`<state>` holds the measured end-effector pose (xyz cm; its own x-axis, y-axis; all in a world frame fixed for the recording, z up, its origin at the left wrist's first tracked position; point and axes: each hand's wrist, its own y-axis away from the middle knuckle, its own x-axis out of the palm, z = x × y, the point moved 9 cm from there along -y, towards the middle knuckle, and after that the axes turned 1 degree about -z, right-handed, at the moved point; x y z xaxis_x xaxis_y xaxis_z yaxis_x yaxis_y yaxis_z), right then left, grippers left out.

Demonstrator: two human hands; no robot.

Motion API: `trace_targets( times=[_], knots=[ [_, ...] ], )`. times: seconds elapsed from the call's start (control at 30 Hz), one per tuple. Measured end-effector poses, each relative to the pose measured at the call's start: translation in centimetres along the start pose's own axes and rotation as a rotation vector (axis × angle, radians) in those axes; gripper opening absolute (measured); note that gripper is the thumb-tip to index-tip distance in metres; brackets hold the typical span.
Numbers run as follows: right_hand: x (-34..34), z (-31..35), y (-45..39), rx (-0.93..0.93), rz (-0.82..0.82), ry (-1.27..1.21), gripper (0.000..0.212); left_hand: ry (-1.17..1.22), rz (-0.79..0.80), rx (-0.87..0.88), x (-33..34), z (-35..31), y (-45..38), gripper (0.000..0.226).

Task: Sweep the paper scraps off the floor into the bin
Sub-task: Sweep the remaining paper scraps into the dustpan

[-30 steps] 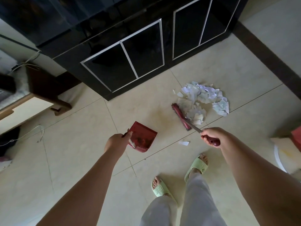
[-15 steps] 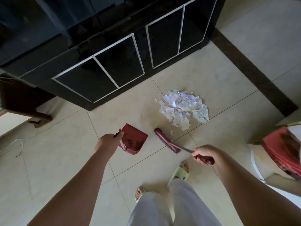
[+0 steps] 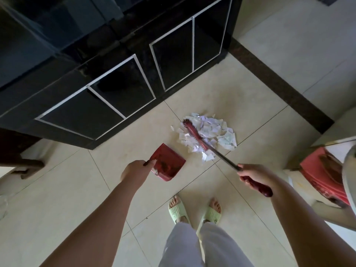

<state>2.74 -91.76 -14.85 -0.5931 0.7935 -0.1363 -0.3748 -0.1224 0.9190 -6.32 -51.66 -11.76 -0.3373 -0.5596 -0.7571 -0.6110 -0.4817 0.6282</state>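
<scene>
Two feet in green slippers point(image 3: 194, 211) stand on the pale tile floor point(image 3: 57, 189), close to the camera. Past them, the left hand point(image 3: 134, 170) has its fingers curled round the handle of a red dustpan point(image 3: 167, 164), and the right hand point(image 3: 254, 173) is wrapped round the long handle of a red brush point(image 3: 194, 134). Farther off, the brush head lies over a pile of white paper scraps point(image 3: 210, 133) on the floor, just in front of a black cabinet point(image 3: 115, 83), with the dustpan beside the pile.
</scene>
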Motion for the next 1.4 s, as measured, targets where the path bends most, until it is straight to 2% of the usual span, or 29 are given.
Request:
trace_targets(
  times=[0.17, 0.33, 0.43, 0.47, 0.53, 0.6, 0.7, 0.83, 0.93, 1.13, 1.27, 1.4],
  knots=[
    [-3.5, 1.3, -1.9, -0.053, -0.201, -0.084, 0.013, 0.054, 0.028, 0.016, -0.7, -1.8, -3.8, 0.062],
    [-4.6, 0.8, -5.1, -0.018, -0.389, -0.243, 0.040, 0.090, 0.057, 0.042, -1.1, -2.8, -7.2, 0.064],
    [-4.2, 0.4, -6.6, 0.068, -0.471, -0.294, 0.021, 0.124, 0.068, 0.052, -1.1, -3.3, -8.7, 0.065],
    [-3.9, 0.3, -7.3, 0.114, -0.479, -0.306, 0.018, 0.134, 0.069, 0.056, -1.0, -3.4, -9.0, 0.065],
    [-2.9, -0.1, -9.3, 0.202, -0.439, -0.332, 0.030, 0.137, 0.061, 0.072, -0.8, -3.8, -9.7, 0.061],
    [-1.3, -0.3, -11.1, 0.239, -0.386, -0.420, 0.030, 0.163, 0.067, 0.073, -0.5, -3.9, -10.0, 0.058],
    [1.5, 0.2, -11.5, 0.235, -0.331, -0.512, 0.020, 0.246, 0.102, 0.040, 0.2, -3.6, -10.3, 0.057],
    [2.2, 0.5, -10.2, 0.216, -0.236, -0.535, 0.025, 0.274, 0.139, 0.068, 0.3, -4.2, -10.4, 0.056],
    [1.0, 1.6, -9.0, 0.184, -0.212, -0.489, 0.027, 0.202, 0.127, 0.111, -0.1, -5.1, -10.6, 0.056],
    [-0.8, 7.9, -10.6, 0.092, -0.360, -0.132, 0.019, 0.129, 0.061, 0.146, -0.8, -6.6, -11.7, 0.061],
    [-0.9, 10.8, -13.8, 0.093, -0.406, -0.065, 0.016, 0.123, 0.047, 0.145, -0.6, -6.6, -12.6, 0.060],
    [2.0, 10.8, -15.0, 0.131, -0.342, 0.050, 0.020, 0.125, 0.036, 0.148, -1.3, -7.3, -13.5, 0.062]
  ],
)
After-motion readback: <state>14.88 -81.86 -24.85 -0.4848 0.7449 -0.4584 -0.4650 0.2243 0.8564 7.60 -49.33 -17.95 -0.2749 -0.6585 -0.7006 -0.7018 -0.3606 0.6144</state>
